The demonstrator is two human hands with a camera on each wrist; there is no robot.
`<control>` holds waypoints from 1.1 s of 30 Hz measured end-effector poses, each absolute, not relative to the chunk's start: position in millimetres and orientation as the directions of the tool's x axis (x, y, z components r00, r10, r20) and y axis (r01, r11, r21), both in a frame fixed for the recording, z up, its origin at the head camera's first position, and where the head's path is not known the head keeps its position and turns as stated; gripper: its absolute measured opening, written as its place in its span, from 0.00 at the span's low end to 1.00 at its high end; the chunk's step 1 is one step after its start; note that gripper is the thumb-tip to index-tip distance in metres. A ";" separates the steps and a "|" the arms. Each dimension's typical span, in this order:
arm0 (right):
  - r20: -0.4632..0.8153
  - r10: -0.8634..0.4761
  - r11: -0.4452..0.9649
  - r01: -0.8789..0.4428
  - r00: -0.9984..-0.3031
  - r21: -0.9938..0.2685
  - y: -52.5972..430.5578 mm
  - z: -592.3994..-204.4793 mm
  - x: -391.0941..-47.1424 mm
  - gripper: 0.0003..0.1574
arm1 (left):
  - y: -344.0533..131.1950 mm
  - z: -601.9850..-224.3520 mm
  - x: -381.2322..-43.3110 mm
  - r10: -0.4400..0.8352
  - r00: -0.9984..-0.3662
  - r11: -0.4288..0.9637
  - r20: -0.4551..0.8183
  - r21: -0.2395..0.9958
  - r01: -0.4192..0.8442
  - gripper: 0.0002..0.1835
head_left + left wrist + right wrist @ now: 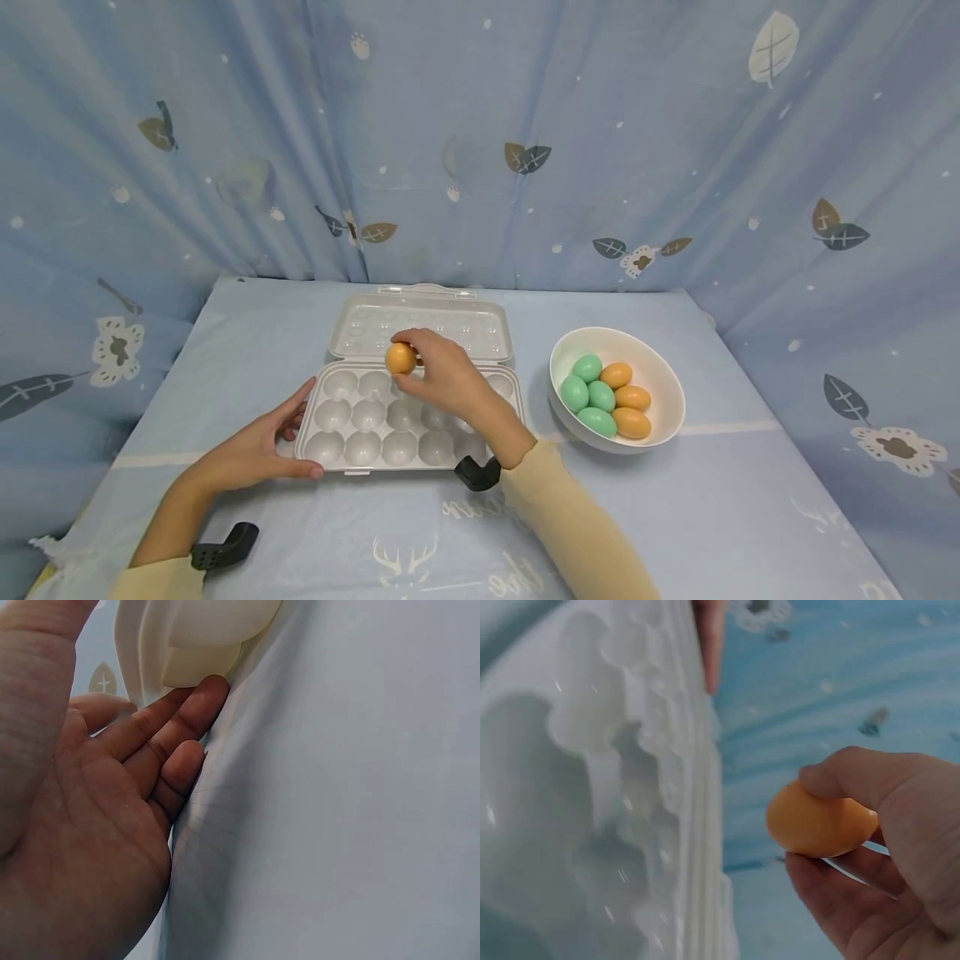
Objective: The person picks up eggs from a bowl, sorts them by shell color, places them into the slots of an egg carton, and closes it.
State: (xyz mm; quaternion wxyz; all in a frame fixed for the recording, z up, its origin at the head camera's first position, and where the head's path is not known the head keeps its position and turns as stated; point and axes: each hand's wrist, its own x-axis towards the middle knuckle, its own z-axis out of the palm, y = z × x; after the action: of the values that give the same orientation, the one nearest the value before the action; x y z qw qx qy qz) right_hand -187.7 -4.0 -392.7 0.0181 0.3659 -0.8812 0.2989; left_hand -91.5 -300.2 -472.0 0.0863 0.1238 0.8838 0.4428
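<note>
My right hand (448,377) pinches an orange egg (401,358) between thumb and fingertips, above the back rows of a white plastic egg carton (363,429). In the right wrist view, the orange egg (817,821) shows clear of the carton's cups (607,787). The carton lies with its lid (420,317) folded back; the cups in sight hold nothing, and some are hidden by my right hand and arm. At the carton's left side rests my left hand (251,446), thumb by the front corner. Its fingers (169,731) reach the carton's side with a slight bend.
To the right of the carton stands a white bowl (667,400) with several green eggs (574,392) and orange eggs (632,422). A pale blue cloth (720,508) covers the table, and a patterned blue curtain (450,167) hangs behind it.
</note>
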 end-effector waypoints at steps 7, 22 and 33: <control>0.208 -0.677 0.550 -0.672 -0.706 -0.496 -43.2 -405.9 -187.5 0.32 | -300.2 -472.0 -90.3 0.293 -0.954 0.586 -0.060 0.800 0.130 0.67; 0.210 -0.638 0.662 -0.667 -0.741 -0.341 -92.2 -442.2 -180.2 0.32 | -298.2 -469.0 -90.1 0.298 -0.952 0.573 -0.071 0.811 0.119 0.66; 0.194 -0.652 0.682 -0.678 -0.733 -0.273 -96.0 -447.4 -179.3 0.34 | -300.5 -472.1 -90.5 0.291 -0.954 0.578 -0.071 0.808 0.116 0.67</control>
State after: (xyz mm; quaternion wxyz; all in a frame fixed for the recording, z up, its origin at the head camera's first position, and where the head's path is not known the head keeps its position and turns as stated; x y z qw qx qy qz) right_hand -179.3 -96.0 -447.4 0.0406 0.3629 -0.9162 0.1652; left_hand -90.5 -300.5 -472.1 0.0984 0.1150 0.8829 0.4446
